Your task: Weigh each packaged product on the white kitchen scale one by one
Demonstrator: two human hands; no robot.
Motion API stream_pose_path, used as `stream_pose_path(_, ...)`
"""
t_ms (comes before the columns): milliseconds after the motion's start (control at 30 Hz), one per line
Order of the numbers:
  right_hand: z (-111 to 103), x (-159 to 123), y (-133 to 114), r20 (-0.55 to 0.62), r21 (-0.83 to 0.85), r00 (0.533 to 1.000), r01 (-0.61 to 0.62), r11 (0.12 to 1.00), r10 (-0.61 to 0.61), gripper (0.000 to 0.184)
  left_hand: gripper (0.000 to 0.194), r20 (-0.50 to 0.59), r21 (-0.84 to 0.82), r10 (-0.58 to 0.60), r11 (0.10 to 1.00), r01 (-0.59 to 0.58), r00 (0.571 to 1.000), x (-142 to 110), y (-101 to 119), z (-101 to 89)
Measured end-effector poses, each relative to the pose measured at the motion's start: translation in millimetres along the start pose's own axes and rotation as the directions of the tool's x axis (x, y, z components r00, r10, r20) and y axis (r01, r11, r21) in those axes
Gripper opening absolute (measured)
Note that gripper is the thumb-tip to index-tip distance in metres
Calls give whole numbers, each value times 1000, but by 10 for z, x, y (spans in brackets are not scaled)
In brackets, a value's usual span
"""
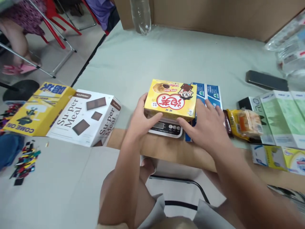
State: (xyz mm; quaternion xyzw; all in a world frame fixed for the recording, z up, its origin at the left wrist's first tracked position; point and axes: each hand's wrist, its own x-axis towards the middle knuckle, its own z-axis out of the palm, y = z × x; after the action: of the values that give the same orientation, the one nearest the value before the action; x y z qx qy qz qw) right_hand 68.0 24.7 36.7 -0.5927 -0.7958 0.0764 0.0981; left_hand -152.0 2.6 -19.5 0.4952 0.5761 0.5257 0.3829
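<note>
A yellow cream puff snack box [170, 98] with a cartoon figure lies flat on a small digital kitchen scale [164, 128], hiding most of it. The scale's display and buttons show below the box's front edge. My left hand [143, 119] grips the box's left side, thumb along the front. At the right front corner, my right hand [207, 122] holds the box between thumb and index finger, its other fingers spread over a blue-and-white box [213, 93]. That blue box lies right beside the scale, partly covered by my hand.
Left stand a white Su-per Meal box [81, 117] and a yellow box [38, 108]. To the right lie wrapped bread [249, 122], green-and-white cartons [281, 116] and a black phone [267, 79]. A plastic bottle [141, 16] stands by the cardboard panel [209, 16]. Another person's leg [15, 38] shows upper left.
</note>
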Motion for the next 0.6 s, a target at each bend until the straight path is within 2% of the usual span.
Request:
stream_pose_path(100, -74, 68, 75, 16, 7, 997, 76, 997, -76, 89, 99, -9, -134, -96, 986, 94, 995, 10, -84, -17)
stream_pose_path(200, -175, 228, 181, 30, 44, 974, 221, 974, -223, 99, 100, -4, -213, -108, 971, 104, 994, -13, -101, 9)
stream_pose_path(300, -216, 479, 239, 103, 30, 927, 359, 933, -360, 106, 91, 11, -240, -82, 967, 82, 997, -85, -38, 32)
stream_pose_path(367, -193, 635, 252, 177, 11, 881, 443, 896, -438, 109, 87, -20, -213, -52, 976, 46, 998, -172, 53, -4)
stream_pose_path(433, -155, 739, 257, 218, 11, 839, 509, 861, -499, 110, 88, -82, -155, -16, 988, 3, 996, -292, 175, -106)
stream_pose_path(500, -129, 793, 250, 211, 29, 823, 534, 845, -527, 109, 91, -156, -85, 7, 996, -21, 988, -434, 306, -268)
stream_pose_path(600, -131, 881, 146, 152, 36, 869, 471, 882, -470, 103, 92, -299, 0, 19, 1000, -20, 954, -630, 461, -569)
